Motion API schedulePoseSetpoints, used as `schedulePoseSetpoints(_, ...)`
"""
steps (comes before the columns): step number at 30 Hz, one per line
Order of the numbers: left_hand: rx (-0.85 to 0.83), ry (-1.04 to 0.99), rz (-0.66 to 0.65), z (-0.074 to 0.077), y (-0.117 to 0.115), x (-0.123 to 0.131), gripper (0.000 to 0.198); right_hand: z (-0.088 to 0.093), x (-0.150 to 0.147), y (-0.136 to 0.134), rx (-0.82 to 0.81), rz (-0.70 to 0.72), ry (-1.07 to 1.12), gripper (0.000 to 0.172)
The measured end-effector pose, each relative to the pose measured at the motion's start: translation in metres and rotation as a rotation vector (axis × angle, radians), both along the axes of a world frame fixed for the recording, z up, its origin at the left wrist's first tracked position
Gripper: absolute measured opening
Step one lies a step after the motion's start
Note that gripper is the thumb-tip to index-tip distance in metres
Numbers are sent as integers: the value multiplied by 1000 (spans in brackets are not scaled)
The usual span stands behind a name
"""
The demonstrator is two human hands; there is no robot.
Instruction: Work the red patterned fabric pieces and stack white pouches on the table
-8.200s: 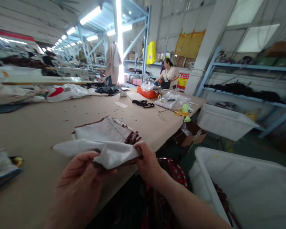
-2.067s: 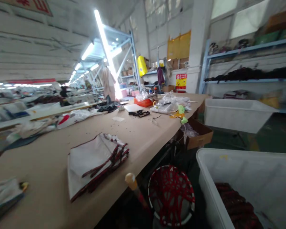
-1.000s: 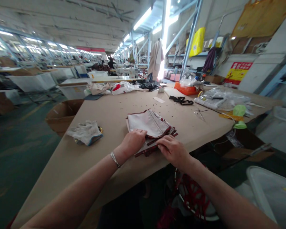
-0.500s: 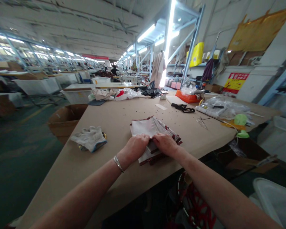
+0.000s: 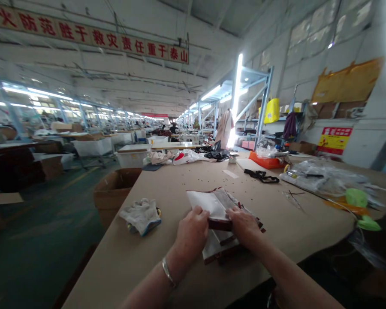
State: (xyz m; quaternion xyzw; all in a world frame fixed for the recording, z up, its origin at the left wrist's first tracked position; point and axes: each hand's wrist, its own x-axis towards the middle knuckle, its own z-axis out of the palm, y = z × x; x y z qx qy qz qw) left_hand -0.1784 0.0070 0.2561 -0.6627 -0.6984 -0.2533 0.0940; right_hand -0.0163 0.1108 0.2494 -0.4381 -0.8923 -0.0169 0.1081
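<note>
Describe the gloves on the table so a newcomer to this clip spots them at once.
On the long tan table, look near its left edge, left of the person's left hand and the fabric stack it holds. The gloves lie there crumpled: a pale grey lump with a blue cuff, unlike the flat white, maroon-edged stack.

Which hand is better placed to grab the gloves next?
Left, probably. The left hand grips the fabric stack nearer the gloves; the right hand would have to cross it.

Long workshop — strip lights [image 5: 237, 81], green floor [image 5: 35, 240].
</note>
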Motion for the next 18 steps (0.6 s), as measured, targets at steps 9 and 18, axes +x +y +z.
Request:
schedulePoseSetpoints(9,254,-1565,-74,-31,-10,29,21,-7,38,-42,8,88,437,50)
schedulePoseSetpoints(18,-35,-1809,-241,-39,-44,89,41,-70,93,-84,-381,71,948,23)
